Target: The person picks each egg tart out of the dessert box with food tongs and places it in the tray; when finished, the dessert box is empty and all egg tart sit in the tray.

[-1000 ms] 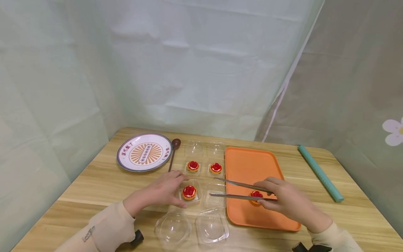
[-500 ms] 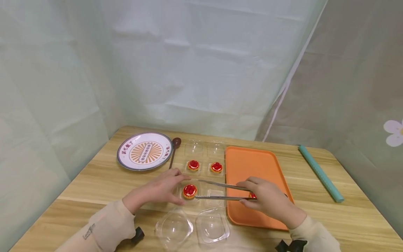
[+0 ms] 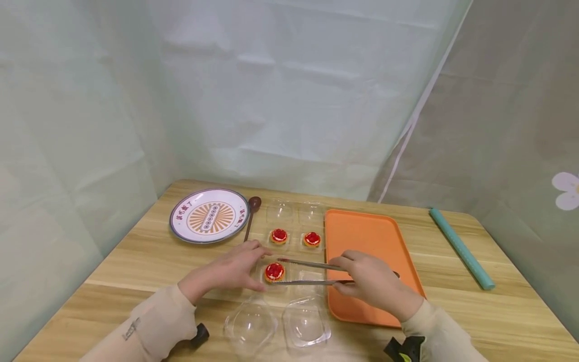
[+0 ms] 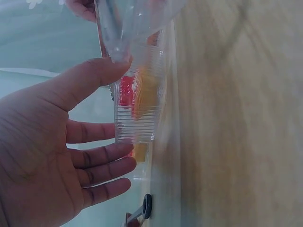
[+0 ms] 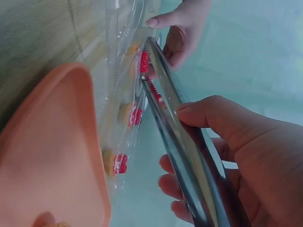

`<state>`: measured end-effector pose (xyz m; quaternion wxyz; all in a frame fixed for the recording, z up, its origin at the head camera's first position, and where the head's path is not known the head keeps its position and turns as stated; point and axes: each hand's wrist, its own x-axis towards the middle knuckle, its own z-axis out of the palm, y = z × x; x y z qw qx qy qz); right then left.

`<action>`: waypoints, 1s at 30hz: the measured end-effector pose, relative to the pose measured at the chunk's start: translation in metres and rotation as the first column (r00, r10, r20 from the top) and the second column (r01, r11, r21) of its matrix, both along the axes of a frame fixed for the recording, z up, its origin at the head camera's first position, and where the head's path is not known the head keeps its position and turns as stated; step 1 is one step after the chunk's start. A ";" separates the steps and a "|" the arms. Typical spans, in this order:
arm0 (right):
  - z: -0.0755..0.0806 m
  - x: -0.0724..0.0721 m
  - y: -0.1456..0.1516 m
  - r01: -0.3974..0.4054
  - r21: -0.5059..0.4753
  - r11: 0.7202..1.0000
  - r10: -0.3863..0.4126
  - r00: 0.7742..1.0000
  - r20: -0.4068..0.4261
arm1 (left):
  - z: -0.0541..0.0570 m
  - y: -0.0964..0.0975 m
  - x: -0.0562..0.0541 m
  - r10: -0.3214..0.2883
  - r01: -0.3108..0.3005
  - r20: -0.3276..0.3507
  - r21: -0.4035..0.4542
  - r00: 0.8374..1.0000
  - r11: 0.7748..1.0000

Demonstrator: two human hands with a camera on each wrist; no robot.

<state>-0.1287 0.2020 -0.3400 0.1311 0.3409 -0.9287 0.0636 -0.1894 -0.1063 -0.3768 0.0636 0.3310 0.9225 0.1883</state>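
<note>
My right hand (image 3: pixel 371 284) grips metal tongs (image 3: pixel 312 282) pointing left, with their arms spread apart. The tongs' toothed tips reach a red-topped tart (image 3: pixel 274 272) in a clear plastic container (image 4: pixel 135 130), one tip on each side of its top. My left hand (image 3: pixel 228 269) is around the left side of that container, thumb at the near corner and straight fingers at the far side. Another tart, mostly hidden behind my right hand in the head view, shows its edge (image 5: pixel 57 224) on the orange tray (image 3: pixel 362 231).
Two more tarts, one left (image 3: pixel 278 236) and one right (image 3: pixel 312 239), sit in clear containers behind. Raised clear lids (image 3: pixel 251 324) lie toward me. A white patterned plate (image 3: pixel 210 216) and dark brown spoon (image 3: pixel 255 203) are at left, a teal roll (image 3: pixel 461 249) at right.
My right hand has carried the tongs left from over the tray to the tart in the front left container. The left hand has hardly moved.
</note>
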 end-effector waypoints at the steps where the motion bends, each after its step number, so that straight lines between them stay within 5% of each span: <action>1: 0.001 -0.001 -0.001 0.003 0.002 1.000 -0.003 1.000 0.011 | 0.000 0.000 0.000 -0.003 0.003 0.000 0.001 1.000 1.000; 10: 0.011 -0.006 -0.010 -0.010 0.064 0.998 0.006 0.998 0.059 | 0.000 0.000 -0.001 -0.017 0.017 -0.008 0.004 1.000 1.000; 30: 0.023 -0.008 -0.027 -0.047 0.173 0.984 0.049 0.999 -0.007 | -0.003 -0.002 -0.002 -0.022 0.022 -0.032 0.001 0.999 1.000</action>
